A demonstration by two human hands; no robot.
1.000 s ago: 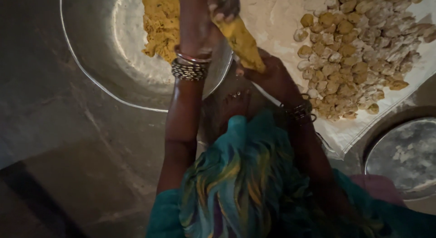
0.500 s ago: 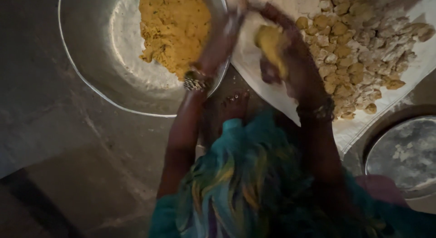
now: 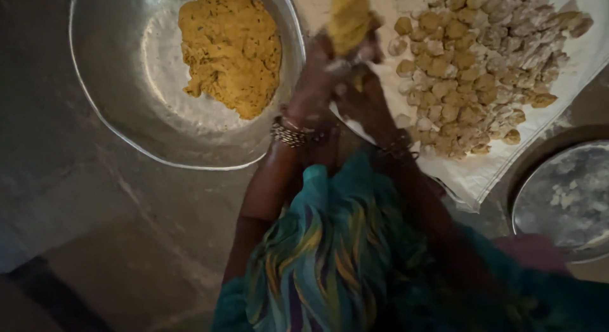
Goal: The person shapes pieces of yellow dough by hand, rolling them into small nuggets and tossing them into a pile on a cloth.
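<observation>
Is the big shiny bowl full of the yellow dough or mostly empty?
Mostly empty. The metal bowl holds just one lump of yellow dough off to one side, and much of its floury bottom shows bare around it.

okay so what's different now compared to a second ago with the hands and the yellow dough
Both hands have come together: the left hand left the big metal bowl and joined the right hand around the yellow dough piece, now held between them over the white cloth. The dough mass in the bowl, the small dough lumps on the cloth and the round plate look unchanged.
</observation>
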